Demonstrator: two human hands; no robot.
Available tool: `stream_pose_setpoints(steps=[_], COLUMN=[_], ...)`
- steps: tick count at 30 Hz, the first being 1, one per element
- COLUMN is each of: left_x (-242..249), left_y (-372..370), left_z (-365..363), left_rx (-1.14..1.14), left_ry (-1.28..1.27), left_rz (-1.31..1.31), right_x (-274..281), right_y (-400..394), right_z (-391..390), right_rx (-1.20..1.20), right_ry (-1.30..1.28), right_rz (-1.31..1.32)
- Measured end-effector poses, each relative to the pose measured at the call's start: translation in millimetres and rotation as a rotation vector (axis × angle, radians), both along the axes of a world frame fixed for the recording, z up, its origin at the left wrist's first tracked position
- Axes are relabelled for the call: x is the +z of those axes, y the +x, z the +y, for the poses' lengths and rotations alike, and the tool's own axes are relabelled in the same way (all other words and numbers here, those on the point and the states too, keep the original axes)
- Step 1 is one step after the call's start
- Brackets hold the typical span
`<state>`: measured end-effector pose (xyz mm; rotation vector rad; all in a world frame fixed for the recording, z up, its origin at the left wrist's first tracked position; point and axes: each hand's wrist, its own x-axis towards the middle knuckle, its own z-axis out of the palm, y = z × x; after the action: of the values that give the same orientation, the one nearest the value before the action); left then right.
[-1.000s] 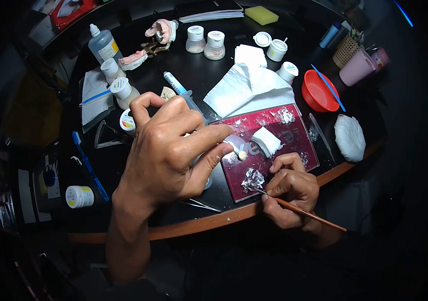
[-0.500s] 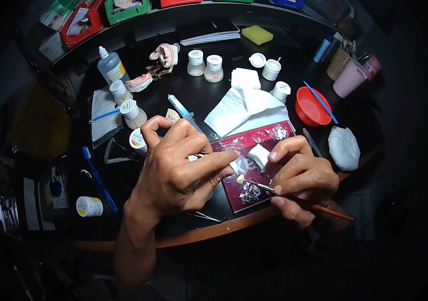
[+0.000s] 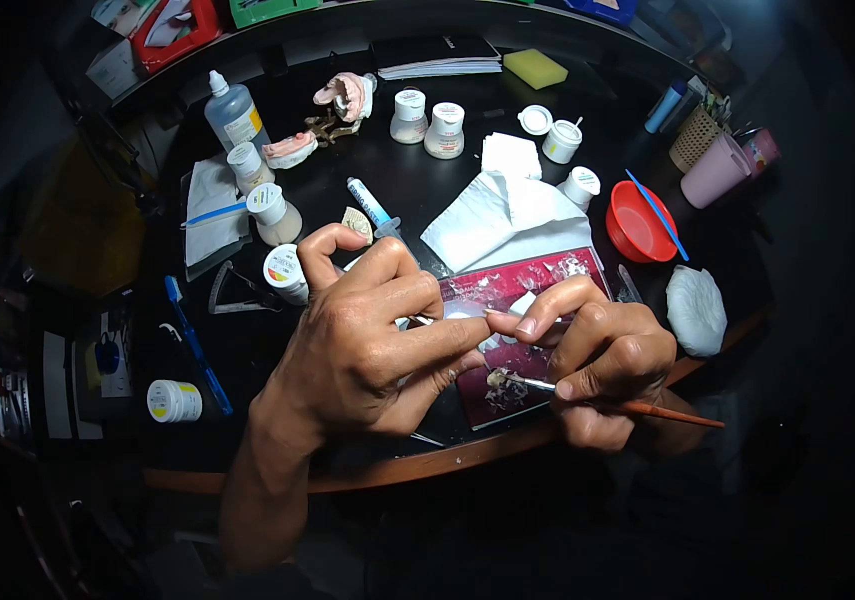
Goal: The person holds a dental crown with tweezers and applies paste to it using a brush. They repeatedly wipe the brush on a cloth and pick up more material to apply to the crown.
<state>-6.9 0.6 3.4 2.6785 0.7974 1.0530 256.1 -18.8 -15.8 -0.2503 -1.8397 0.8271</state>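
Note:
My right hand is closed on a thin brush with a reddish-brown handle and a metal ferrule. The tip is beside a small cream-coloured piece, over the magenta pad. Its index fingertip meets the fingers of my left hand. That hand is pinched around a slim metal tool, mostly hidden by the fingers. A white block shows partly behind my right fingers. White crumbs lie on the pad.
Behind the pad lie white tissue, a syringe and capped jars. A red bowl with a blue stick stands right. Dental models and a clear bottle stand at back left; a blue toothbrush lies left.
My right index finger has moved left to meet my left fingers, covering more of the white block. The brush tip has shifted slightly lower. The whole view has shifted a little.

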Motion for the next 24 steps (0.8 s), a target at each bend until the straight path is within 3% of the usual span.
stream_pose_setpoints(steps=[16,24], left_x=[-0.8,0.1], left_y=[-0.7,0.0], left_z=[0.3,0.4], left_rx=[-0.025,-0.029], left_ry=[-0.027,-0.018], left_rz=[0.002,-0.004], right_x=[-3.6,-2.0], right_y=[3.4,-4.1], right_z=[1.1,-3.4], right_rx=[0.090,-0.008], right_ry=[0.012,-0.004], right_rz=[-0.062,-0.007])
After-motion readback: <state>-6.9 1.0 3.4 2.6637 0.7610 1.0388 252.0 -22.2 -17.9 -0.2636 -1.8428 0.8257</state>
